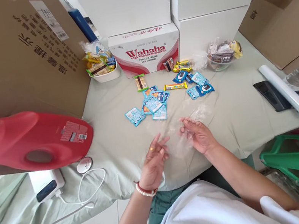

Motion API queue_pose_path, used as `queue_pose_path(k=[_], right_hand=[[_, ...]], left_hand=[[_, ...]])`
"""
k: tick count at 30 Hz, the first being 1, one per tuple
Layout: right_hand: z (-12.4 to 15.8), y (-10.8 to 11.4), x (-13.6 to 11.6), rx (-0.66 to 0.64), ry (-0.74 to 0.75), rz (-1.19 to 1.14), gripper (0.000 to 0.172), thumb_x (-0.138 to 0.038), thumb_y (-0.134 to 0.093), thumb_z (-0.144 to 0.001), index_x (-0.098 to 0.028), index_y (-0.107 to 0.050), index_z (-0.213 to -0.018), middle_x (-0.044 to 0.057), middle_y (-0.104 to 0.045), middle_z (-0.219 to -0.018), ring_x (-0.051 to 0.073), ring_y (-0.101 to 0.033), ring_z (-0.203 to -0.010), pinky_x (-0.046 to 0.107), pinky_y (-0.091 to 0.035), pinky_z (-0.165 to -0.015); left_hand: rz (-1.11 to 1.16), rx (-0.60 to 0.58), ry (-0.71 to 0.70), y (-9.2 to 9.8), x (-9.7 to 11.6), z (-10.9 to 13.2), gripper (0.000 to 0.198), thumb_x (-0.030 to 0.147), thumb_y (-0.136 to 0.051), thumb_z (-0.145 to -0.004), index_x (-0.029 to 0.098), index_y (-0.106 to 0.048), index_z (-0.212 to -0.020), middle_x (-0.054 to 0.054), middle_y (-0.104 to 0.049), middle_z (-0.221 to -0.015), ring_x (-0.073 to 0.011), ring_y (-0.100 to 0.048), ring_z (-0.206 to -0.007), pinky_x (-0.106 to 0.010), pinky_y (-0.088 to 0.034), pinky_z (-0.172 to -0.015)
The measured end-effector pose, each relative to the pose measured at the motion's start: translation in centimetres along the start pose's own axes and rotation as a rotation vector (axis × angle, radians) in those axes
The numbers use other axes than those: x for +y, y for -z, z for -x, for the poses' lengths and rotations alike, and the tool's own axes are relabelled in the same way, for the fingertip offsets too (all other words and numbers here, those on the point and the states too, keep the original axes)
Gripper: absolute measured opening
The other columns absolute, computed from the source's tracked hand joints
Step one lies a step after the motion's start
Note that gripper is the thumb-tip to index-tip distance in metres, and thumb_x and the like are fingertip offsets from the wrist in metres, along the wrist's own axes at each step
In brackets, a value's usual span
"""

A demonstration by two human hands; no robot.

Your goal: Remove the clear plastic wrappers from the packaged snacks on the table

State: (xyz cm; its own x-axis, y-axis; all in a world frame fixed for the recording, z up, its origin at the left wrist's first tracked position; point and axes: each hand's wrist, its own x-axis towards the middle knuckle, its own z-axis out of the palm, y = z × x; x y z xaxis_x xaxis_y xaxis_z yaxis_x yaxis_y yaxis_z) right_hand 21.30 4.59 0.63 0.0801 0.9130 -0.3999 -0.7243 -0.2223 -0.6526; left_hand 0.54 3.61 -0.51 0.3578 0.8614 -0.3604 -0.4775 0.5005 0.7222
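A clear plastic bag [179, 143] hangs low over the cloth, pinched by my right hand [199, 133] between thumb and fingers. At the bag's left side is my left hand [153, 162], its fingers apart, a ring and a beaded bracelet on it. Whether its fingertips touch the thin film is hard to make out. Beyond my hands lies a pile of light-blue snack packets [153, 104]. Around it are a yellow-wrapped bar [175, 86], a green-edged biscuit packet [141, 82], darker blue packets [206, 89] and more yellow bars [182, 66].
At the back stand a white tub of snacks [105, 75], a Wahaha carton [146, 50] and a clear bowl of snacks [223, 63]. A red jug [32, 138] and a white power bank [46, 184] are on the left. On the right are a phone [271, 96] and a white roll [287, 91].
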Motion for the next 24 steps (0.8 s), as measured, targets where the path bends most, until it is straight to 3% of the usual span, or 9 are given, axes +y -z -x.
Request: queue_pose_path(k=[2, 5, 7, 10, 12, 16, 19, 24], right_hand=[[0.2, 0.9, -0.9, -0.017, -0.049, 0.066, 0.041, -0.039, -0.098, -0.064, -0.02, -0.079, -0.096, -0.006, -0.055, -0.063, 0.009, -0.053, -0.058, 0.021, -0.046, -0.052], [0.7, 1.7, -1.4, -0.109, -0.154, 0.153, 0.044, -0.04, -0.098, -0.063, -0.019, -0.08, -0.097, -0.006, -0.053, -0.061, 0.007, -0.05, -0.054, 0.019, -0.04, -0.045], [0.9, 1.6, -0.9, -0.184, -0.216, 0.214, 0.045, -0.044, -0.097, -0.065, -0.019, -0.08, -0.1, -0.006, -0.055, -0.06, 0.008, -0.051, -0.054, 0.021, -0.042, -0.047], [0.8, 1.2, 0.1, -0.251, -0.282, 0.319, 0.049, -0.048, -0.096, -0.065, -0.019, -0.081, -0.101, -0.005, -0.058, -0.061, 0.01, -0.053, -0.056, 0.024, -0.045, -0.052], [0.5, 1.1, 0.4, -0.246, -0.288, 0.37, 0.049, -0.048, -0.097, -0.062, -0.018, -0.081, -0.097, -0.003, -0.063, -0.067, 0.01, -0.055, -0.059, 0.025, -0.047, -0.056], [0.2, 2.2, -0.9, -0.138, -0.22, 0.33, 0.048, -0.045, -0.099, -0.059, -0.019, -0.079, -0.093, -0.001, -0.067, -0.075, 0.011, -0.06, -0.069, 0.024, -0.05, -0.065], [0.1, 3.6, -2.8, -0.012, -0.13, 0.297, 0.047, -0.044, -0.101, -0.056, -0.02, -0.071, -0.085, -0.002, -0.066, -0.08, 0.011, -0.06, -0.07, 0.021, -0.048, -0.059], [-0.7, 5.9, -4.5, 0.121, -0.004, 0.48, 0.055, -0.054, -0.098, -0.054, -0.02, -0.064, -0.079, -0.005, -0.055, -0.065, 0.01, -0.054, -0.057, 0.02, -0.034, -0.044]], left_hand=[[-0.029, 0.035, 0.016, 1.7, 1.4, 0.2, 0.061, 0.032, -0.08, -0.078, 0.022, -0.065, -0.136, -0.014, -0.069, -0.137, -0.0204, -0.067, -0.11, -0.03, -0.056, -0.091], [-0.099, 0.141, 0.115, 2.3, 4.2, -0.9, 0.06, 0.062, -0.066, -0.085, 0.016, -0.068, -0.124, -0.018, -0.071, -0.129, -0.03, -0.065, -0.122, -0.042, -0.056, -0.096], [-0.224, 0.178, 0.246, 1.1, 5.3, -2.3, 0.069, 0.075, -0.062, -0.084, 0.016, -0.068, -0.118, -0.018, -0.073, -0.122, -0.0315, -0.066, -0.12, -0.041, -0.057, -0.088], [-0.387, 0.071, 0.363, -1.7, 4.8, -4.2, 0.066, 0.076, -0.073, -0.076, 0.016, -0.07, -0.104, -0.014, -0.075, -0.109, -0.0273, -0.071, -0.103, -0.035, -0.056, -0.077], [-0.492, 0.041, 0.272, -3.0, 3.4, -5.0, 0.054, 0.068, -0.079, -0.075, 0.016, -0.067, -0.085, -0.008, -0.074, -0.086, -0.0207, -0.069, -0.079, -0.028, -0.051, -0.065], [-0.674, 0.27, -0.091, -2.7, 0.8, -5.9, 0.043, 0.06, -0.066, -0.09, 0.023, -0.054, -0.071, 0.005, -0.051, -0.049, -0.0127, -0.046, -0.041, -0.025, -0.032, -0.045], [-0.71, 0.363, -0.14, -1.3, 0.0, -6.0, 0.04, 0.058, -0.054, -0.098, 0.025, -0.052, -0.074, 0.007, -0.046, -0.048, -0.0123, -0.04, -0.035, -0.025, -0.029, -0.042], [-0.691, 0.526, -0.138, 0.6, 0.2, -6.0, 0.037, 0.054, -0.041, -0.102, 0.026, -0.048, -0.078, 0.007, -0.046, -0.053, -0.0135, -0.041, -0.039, -0.027, -0.03, -0.043]])
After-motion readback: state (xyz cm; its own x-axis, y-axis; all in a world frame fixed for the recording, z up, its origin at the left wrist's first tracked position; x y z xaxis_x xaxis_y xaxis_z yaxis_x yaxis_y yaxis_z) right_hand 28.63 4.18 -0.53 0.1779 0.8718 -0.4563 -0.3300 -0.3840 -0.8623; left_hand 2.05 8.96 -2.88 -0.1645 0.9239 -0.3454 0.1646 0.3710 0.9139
